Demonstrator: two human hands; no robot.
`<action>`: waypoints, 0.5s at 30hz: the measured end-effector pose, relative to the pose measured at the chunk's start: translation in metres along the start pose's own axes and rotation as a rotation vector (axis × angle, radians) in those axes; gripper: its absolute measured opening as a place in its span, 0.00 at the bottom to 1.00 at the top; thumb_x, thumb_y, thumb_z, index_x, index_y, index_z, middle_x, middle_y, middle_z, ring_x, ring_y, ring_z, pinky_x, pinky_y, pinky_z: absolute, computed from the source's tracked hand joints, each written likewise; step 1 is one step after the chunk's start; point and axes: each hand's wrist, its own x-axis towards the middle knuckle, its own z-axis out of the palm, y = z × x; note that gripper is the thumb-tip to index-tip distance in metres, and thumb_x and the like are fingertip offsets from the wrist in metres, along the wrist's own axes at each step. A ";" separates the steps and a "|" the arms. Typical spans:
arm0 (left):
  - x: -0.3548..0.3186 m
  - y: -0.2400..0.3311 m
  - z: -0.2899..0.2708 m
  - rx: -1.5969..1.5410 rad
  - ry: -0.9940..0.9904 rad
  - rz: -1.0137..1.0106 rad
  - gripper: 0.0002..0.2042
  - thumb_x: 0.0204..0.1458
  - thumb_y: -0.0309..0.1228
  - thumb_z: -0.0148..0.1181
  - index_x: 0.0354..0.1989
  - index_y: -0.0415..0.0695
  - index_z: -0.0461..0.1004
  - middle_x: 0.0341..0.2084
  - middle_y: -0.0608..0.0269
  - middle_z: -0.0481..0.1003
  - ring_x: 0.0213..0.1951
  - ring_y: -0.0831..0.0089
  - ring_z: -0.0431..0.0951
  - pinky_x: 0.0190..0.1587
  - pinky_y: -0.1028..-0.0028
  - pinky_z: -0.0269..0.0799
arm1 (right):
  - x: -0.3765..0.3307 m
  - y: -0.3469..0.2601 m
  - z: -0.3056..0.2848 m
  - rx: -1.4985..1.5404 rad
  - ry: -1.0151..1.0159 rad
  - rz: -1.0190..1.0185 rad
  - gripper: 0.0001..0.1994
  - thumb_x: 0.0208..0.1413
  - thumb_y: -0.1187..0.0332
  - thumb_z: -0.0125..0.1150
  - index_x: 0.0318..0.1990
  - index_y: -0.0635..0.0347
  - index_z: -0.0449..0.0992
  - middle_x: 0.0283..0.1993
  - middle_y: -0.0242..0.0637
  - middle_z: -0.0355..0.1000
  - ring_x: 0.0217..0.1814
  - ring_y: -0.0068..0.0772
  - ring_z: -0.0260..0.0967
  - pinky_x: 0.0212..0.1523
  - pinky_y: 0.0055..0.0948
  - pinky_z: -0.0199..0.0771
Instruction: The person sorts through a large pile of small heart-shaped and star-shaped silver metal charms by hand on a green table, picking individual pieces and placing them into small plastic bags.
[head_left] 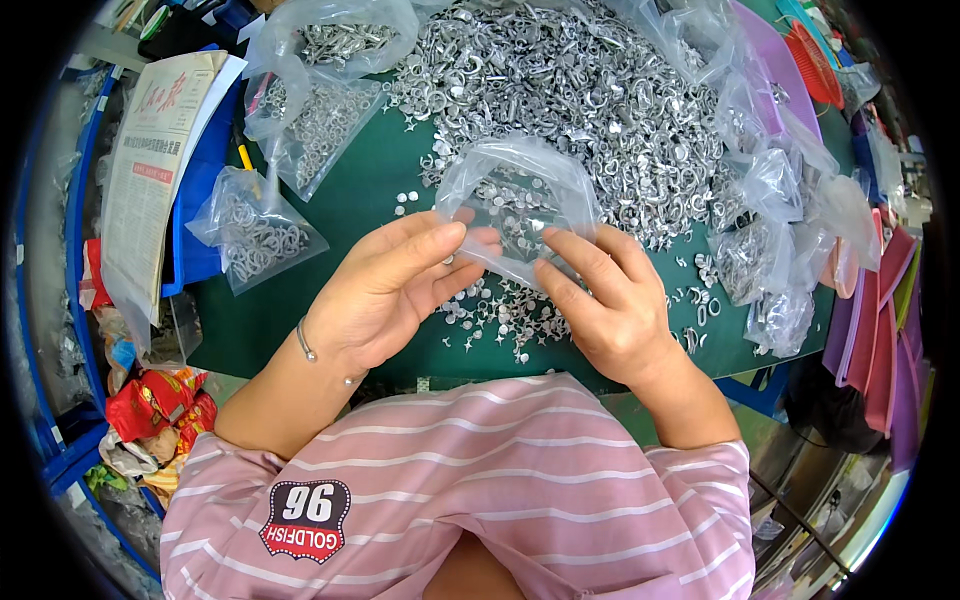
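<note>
Two hands work here, a left hand and a right hand, and between them their grip takes one clear plastic bag. To the left of the grip lie three filled bags of metal parts: one nearest, one beyond it, one farthest. To the right of the grip sits a cluster of further filled bags, too bunched to count exactly. Beyond the grip spreads one large heap of silver metal pieces, far too many to count, with dozens of loose pieces just below the grip. One folded newspaper lies far left. One bracelet circles the left wrist.
</note>
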 end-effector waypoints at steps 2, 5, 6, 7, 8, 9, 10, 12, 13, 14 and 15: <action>-0.001 -0.001 -0.005 -0.011 -0.005 -0.013 0.18 0.63 0.34 0.47 0.54 0.34 0.68 0.51 0.44 0.72 0.56 0.61 0.72 0.59 0.66 0.68 | 0.003 -0.003 -0.005 0.024 -0.032 0.030 0.14 0.36 0.72 0.64 0.35 0.62 0.76 0.45 0.40 0.72 0.40 0.40 0.69 0.36 0.35 0.71; 0.001 -0.003 -0.010 -0.068 -0.016 -0.010 0.17 0.63 0.35 0.48 0.53 0.35 0.69 0.51 0.46 0.72 0.54 0.62 0.73 0.59 0.66 0.68 | 0.015 -0.005 -0.017 0.094 -0.029 0.070 0.16 0.35 0.72 0.65 0.37 0.62 0.76 0.45 0.40 0.72 0.38 0.39 0.68 0.34 0.37 0.69; 0.002 -0.002 -0.009 -0.074 -0.021 -0.003 0.16 0.63 0.35 0.48 0.52 0.35 0.69 0.50 0.47 0.73 0.54 0.63 0.73 0.59 0.66 0.68 | 0.018 -0.004 -0.016 0.117 0.001 0.073 0.16 0.35 0.73 0.65 0.37 0.63 0.76 0.44 0.40 0.72 0.38 0.40 0.68 0.34 0.37 0.69; 0.002 -0.002 -0.008 -0.080 -0.026 0.004 0.16 0.63 0.35 0.48 0.52 0.36 0.69 0.50 0.47 0.73 0.53 0.64 0.74 0.58 0.66 0.69 | 0.020 -0.003 -0.015 0.141 0.031 0.074 0.16 0.35 0.74 0.65 0.37 0.64 0.75 0.44 0.41 0.72 0.37 0.40 0.68 0.34 0.37 0.69; 0.003 -0.002 -0.008 -0.085 -0.027 0.004 0.16 0.63 0.35 0.48 0.52 0.36 0.69 0.49 0.49 0.73 0.52 0.64 0.74 0.58 0.66 0.69 | 0.025 -0.001 -0.011 0.158 0.080 0.061 0.16 0.35 0.75 0.64 0.38 0.65 0.75 0.43 0.41 0.72 0.37 0.40 0.68 0.35 0.36 0.69; 0.002 -0.002 -0.007 -0.090 -0.027 0.004 0.16 0.63 0.34 0.48 0.52 0.36 0.70 0.49 0.50 0.74 0.52 0.65 0.74 0.58 0.65 0.69 | 0.028 -0.001 -0.009 0.176 0.130 0.048 0.16 0.36 0.76 0.64 0.38 0.66 0.75 0.42 0.41 0.71 0.37 0.41 0.68 0.35 0.36 0.69; 0.002 -0.002 -0.007 -0.095 -0.027 0.005 0.16 0.63 0.34 0.48 0.52 0.36 0.70 0.48 0.51 0.74 0.51 0.65 0.75 0.58 0.65 0.69 | 0.031 -0.001 -0.010 0.205 0.113 0.048 0.16 0.36 0.79 0.61 0.39 0.68 0.74 0.41 0.44 0.71 0.38 0.45 0.69 0.36 0.37 0.71; 0.002 -0.004 -0.008 -0.091 -0.050 0.004 0.16 0.63 0.35 0.48 0.51 0.36 0.70 0.47 0.53 0.75 0.49 0.66 0.75 0.57 0.65 0.70 | 0.029 -0.003 -0.005 0.236 0.043 0.107 0.17 0.36 0.80 0.61 0.40 0.70 0.72 0.42 0.47 0.71 0.38 0.47 0.70 0.37 0.37 0.72; 0.002 -0.005 -0.007 -0.089 -0.061 0.005 0.16 0.63 0.35 0.48 0.51 0.36 0.70 0.46 0.54 0.75 0.49 0.66 0.75 0.57 0.65 0.70 | 0.029 -0.004 -0.004 0.252 0.007 0.136 0.18 0.36 0.80 0.60 0.41 0.71 0.72 0.42 0.48 0.71 0.39 0.48 0.70 0.37 0.38 0.72; 0.002 -0.005 -0.006 -0.075 -0.050 0.003 0.15 0.63 0.35 0.48 0.50 0.36 0.70 0.46 0.55 0.75 0.48 0.66 0.75 0.56 0.65 0.70 | 0.029 -0.005 -0.004 0.243 -0.084 0.165 0.18 0.37 0.80 0.60 0.41 0.71 0.71 0.41 0.49 0.71 0.39 0.49 0.70 0.38 0.38 0.72; 0.002 -0.006 -0.002 -0.062 -0.039 0.002 0.15 0.63 0.35 0.48 0.50 0.36 0.71 0.45 0.56 0.75 0.48 0.66 0.75 0.56 0.65 0.70 | 0.031 -0.007 -0.005 0.234 -0.175 0.193 0.17 0.38 0.80 0.60 0.41 0.71 0.71 0.41 0.49 0.71 0.39 0.50 0.70 0.38 0.39 0.73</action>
